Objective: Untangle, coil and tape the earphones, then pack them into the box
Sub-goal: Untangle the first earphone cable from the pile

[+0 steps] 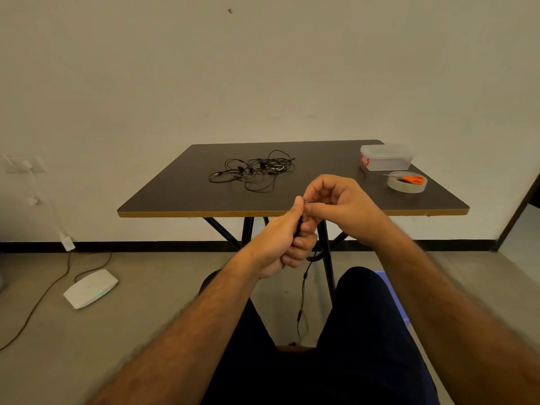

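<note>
Earphone cable (304, 283) held in front of the table's (175, 197) near edge: the left hand (287, 244) clasps gathered turns in curled fingers, the right hand (333, 204) pinches the strand at its top, and the free end hangs between the knees. Thin, black, with small inline nodes; judged light, limp and snag-prone, best gripped at the bundled loops rather than the delicate buds. Further tangled earphones (254, 169) lie on the table, well apart from the lidded clear box (385, 157), tape roll (406, 186) and orange scissors (410, 179)
</note>
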`<state>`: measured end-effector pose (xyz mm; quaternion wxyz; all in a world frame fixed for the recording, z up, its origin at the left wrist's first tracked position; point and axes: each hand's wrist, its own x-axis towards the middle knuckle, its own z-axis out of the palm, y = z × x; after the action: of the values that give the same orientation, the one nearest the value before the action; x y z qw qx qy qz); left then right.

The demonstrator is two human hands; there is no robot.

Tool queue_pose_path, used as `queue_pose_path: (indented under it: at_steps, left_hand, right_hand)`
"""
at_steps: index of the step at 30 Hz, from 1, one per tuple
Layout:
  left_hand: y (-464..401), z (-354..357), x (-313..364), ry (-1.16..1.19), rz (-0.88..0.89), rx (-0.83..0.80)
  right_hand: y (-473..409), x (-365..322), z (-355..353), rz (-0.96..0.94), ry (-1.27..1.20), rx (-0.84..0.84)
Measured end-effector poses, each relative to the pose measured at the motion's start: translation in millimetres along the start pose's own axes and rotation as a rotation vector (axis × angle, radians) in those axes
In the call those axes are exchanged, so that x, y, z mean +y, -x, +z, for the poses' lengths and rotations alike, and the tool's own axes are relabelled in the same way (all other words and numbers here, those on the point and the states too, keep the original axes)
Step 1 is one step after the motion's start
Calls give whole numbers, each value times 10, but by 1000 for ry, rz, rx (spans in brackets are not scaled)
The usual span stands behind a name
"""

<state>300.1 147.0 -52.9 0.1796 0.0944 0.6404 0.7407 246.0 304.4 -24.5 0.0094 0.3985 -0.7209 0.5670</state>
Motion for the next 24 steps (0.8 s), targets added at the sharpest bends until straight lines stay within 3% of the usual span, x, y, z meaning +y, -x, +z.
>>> queue_pose_path:
  at_steps: [5,11,17,24]
  left_hand:
    - [44,-5,38,201,-26,-174]
    - [24,51,149,345,112,-191]
    - [-35,-3,238,424,244,3]
    - [-42,-144,319,194,408,298]
  right_hand:
    - [22,148,41,36,-180,61]
    - [176,340,248,194,-315,49]
    - [385,420,485,341,-348,-91]
    - [479,416,432,449,-218,-336]
